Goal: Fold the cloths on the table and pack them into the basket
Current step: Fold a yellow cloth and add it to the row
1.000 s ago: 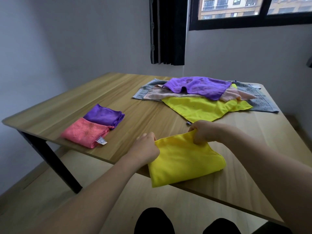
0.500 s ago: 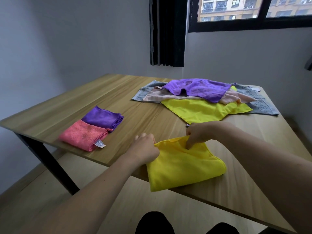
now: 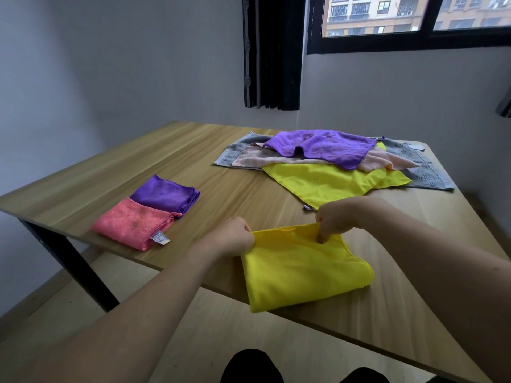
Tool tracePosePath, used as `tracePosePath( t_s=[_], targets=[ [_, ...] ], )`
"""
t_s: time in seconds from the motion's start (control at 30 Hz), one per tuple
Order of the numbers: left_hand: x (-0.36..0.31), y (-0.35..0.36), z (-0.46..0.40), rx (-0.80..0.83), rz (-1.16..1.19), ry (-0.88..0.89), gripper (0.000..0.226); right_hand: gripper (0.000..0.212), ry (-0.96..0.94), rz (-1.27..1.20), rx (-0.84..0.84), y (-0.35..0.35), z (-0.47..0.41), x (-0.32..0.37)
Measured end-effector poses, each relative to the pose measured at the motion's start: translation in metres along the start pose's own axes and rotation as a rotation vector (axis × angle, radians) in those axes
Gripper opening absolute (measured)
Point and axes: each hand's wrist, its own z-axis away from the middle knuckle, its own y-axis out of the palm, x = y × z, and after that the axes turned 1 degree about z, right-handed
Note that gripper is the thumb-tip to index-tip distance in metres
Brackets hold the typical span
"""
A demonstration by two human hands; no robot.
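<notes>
A folded yellow cloth [image 3: 301,272] lies at the near edge of the wooden table [image 3: 221,194], its front corner hanging over the edge. My left hand [image 3: 235,237] grips its far left corner. My right hand [image 3: 336,217] pinches the far edge a little to the right. A folded pink cloth [image 3: 132,223] and a folded purple cloth [image 3: 166,193] lie side by side on the left. A loose pile at the back holds a purple cloth [image 3: 323,146], a peach cloth [image 3: 265,158], a yellow cloth [image 3: 329,181] and a grey cloth [image 3: 425,172]. No basket is in view.
The table stands on a black leg [image 3: 69,264] at the left, over a light wooden floor. A black curtain [image 3: 272,51] and a window [image 3: 409,20] are on the grey wall behind. My dark shoes [image 3: 251,367] show under the table's near edge.
Both hands have kept hold of the yellow cloth's far edge and drawn it slightly tighter. The cloth has flattened a little. The piles have not moved.
</notes>
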Motion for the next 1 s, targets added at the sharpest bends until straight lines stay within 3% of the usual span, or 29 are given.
tracePosePath(
  t_s=[0.1,0.2,0.27,0.43,0.57,0.67,0.8,0.9,1.0],
  targets=[
    [-0.001,-0.001,0.0,0.025,0.09,0.003,0.015,0.043,-0.033,0.087,-0.042,0.003,0.0,0.003],
    [-0.005,-0.001,0.003,0.032,0.19,0.008,0.007,0.061,-0.088,-0.024,-0.048,0.008,-0.006,0.001],
    [-0.007,-0.002,0.003,0.035,0.27,0.016,0.005,0.068,-0.125,0.04,-0.065,0.01,-0.006,0.004],
    [-0.012,-0.01,0.002,0.037,0.441,0.027,0.008,0.05,-0.192,0.166,-0.169,0.006,0.001,0.011],
    [-0.016,-0.023,-0.001,-0.098,0.716,0.033,0.009,0.032,-0.152,-0.103,-0.21,-0.012,0.015,0.013],
    [-0.012,-0.024,0.002,-0.025,0.922,-0.042,0.02,0.032,-0.1,-0.412,-0.147,-0.025,0.02,0.011],
    [-0.002,-0.007,0.008,0.122,0.819,-0.045,0.032,0.038,-0.089,-0.499,-0.047,-0.033,0.029,0.006],
    [-0.009,-0.003,0.012,-0.011,0.844,0.066,0.008,0.07,-0.065,-0.437,-0.063,-0.033,0.041,0.007],
    [-0.021,-0.011,0.012,-0.14,0.796,0.195,0.011,0.071,-0.072,-0.587,-0.089,-0.035,0.049,0.004]
  ],
)
